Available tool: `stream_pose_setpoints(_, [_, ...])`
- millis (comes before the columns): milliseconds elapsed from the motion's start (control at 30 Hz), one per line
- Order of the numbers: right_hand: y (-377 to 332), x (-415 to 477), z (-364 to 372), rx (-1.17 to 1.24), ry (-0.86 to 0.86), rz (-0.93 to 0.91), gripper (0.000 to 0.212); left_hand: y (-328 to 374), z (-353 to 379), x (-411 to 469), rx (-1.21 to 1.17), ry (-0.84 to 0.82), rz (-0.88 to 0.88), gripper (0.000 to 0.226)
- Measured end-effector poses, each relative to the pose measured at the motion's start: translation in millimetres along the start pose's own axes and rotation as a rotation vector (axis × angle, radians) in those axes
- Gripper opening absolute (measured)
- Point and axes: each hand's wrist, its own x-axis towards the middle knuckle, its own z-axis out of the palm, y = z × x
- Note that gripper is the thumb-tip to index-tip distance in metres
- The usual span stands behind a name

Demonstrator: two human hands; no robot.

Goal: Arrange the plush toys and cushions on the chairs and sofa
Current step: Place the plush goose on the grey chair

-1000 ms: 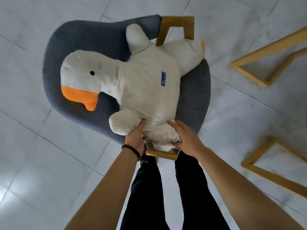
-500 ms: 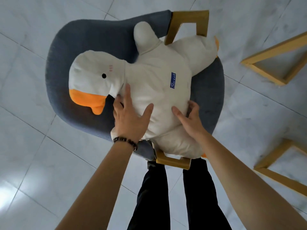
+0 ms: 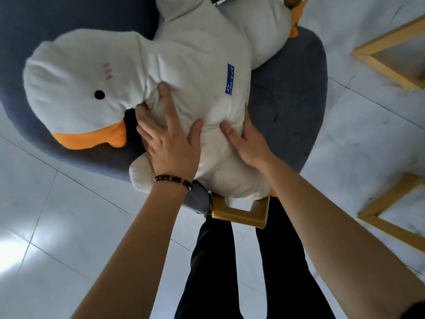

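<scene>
**Both hands flat on the plush duck in the grey chair**

Head view: A big white plush duck (image 3: 184, 77) lies across the seat of a round, blue-grey padded chair (image 3: 287, 107). Its head points to the left and its body runs up toward the top right. The orange beak (image 3: 92, 138) hangs near the chair's left edge. A black eye (image 3: 99, 94) and small pink cheek marks (image 3: 107, 70) show on the head. A blue label (image 3: 229, 79) is sewn on the body, and an orange foot (image 3: 295, 19) pokes out at the top right. The lower end of the duck reaches over the chair's near rim, just above a yellow wooden leg frame (image 3: 239, 212).

The left hand (image 3: 170, 143) is released, holding nothing. Its fingers are spread and straight, and the palm presses down on the duck's body just below the neck. The longest finger reaches the crease between head and body. A dark beaded bracelet (image 3: 173, 179) sits on that wrist.

The right hand (image 3: 248, 143) is also unclenched. Its thumb presses into the body, and its fingers lie along the duck's side, between the plush and the seat.

Below, the person's legs in black trousers (image 3: 218, 272) stand right at the chair. The floor (image 3: 69, 226) is pale glossy tile. Two more wooden frames stand apart on the right, one upper (image 3: 391, 65) and one lower (image 3: 391, 215).
</scene>
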Motion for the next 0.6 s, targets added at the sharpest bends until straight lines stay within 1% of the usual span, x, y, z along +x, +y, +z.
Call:
stream_pose_setpoints(100, [9.9, -10.2, -6.3, 0.078, -0.054, 0.077, 0.092, 4.3, 3.9, -3.6, -0.005, -0.035, -0.015, 0.086])
stream_pose_setpoints(133, [14.7, -17.9, -9.3, 0.087, -0.087, 0.092, 0.092, 5.5, 1.6, -6.1, -0.022, 0.002, -0.033, 0.086])
stream_pose_setpoints(167, [20.0, -25.6, -12.2, 0.052, -0.131, 0.099, 0.096, 6.3, -1.6, -9.6, -0.033, 0.073, -0.032, 0.084])
stream_pose_setpoints(200, [25.2, -33.7, -14.4, -0.033, -0.182, 0.095, 0.102, 8.0, -4.1, -14.7, -0.034, 0.165, 0.012, 0.080])
stream_pose_setpoints(233, [31.1, -40.9, -15.3, -0.149, -0.223, 0.083, 0.112, 11.2, -4.9, -20.1, -0.018, 0.255, 0.105, 0.072])
stream_pose_setpoints(267, [36.8, -47.3, -15.0, -0.257, -0.247, 0.059, 0.122, 16.2, -3.8, -25.1, 0.015, 0.314, 0.232, 0.066])
stream_pose_setpoints(300, [42.2, -51.9, -13.0, -0.339, -0.249, 0.037, 0.130, 22.1, -1.6, -27.0, 0.058, 0.329, 0.376, 0.062])
stream_pose_setpoints(333, [45.6, -55.1, -10.5, -0.389, -0.226, 0.015, 0.134, 28.1, 0.7, -24.5, 0.105, 0.298, 0.518, 0.060])
stream_pose_setpoints(367, [47.5, -57.3, -7.4, -0.435, -0.172, -0.019, 0.133, 32.5, 2.2, -16.2, 0.160, 0.232, 0.629, 0.060])
stream_pose_setpoints(400, [48.9, -58.6, -4.8, -0.493, -0.086, -0.076, 0.128, 34.3, 3.7, -3.3, 0.228, 0.154, 0.689, 0.059])
stream_pose_setpoints(433, [49.4, -59.9, -2.4, -0.565, 0.023, -0.151, 0.120, 32.5, 5.6, 12.2, 0.303, 0.078, 0.685, 0.060])
stream_pose_setpoints(500, [54.3, -65.0, 2.1, -0.667, 0.199, -0.265, 0.106, 23.0, 10.1, 39.9, 0.422, -0.015, 0.582, 0.064])
stream_pose_setpoints(533, [59.9, -67.7, 4.2, -0.676, 0.230, -0.280, 0.102, 18.4, 13.4, 46.7, 0.453, -0.033, 0.542, 0.066])
stream_pose_setpoints(600, [72.9, -67.8, 6.9, -0.659, 0.177, -0.231, 0.101, 13.8, 22.7, 45.8, 0.468, -0.053, 0.532, 0.067])
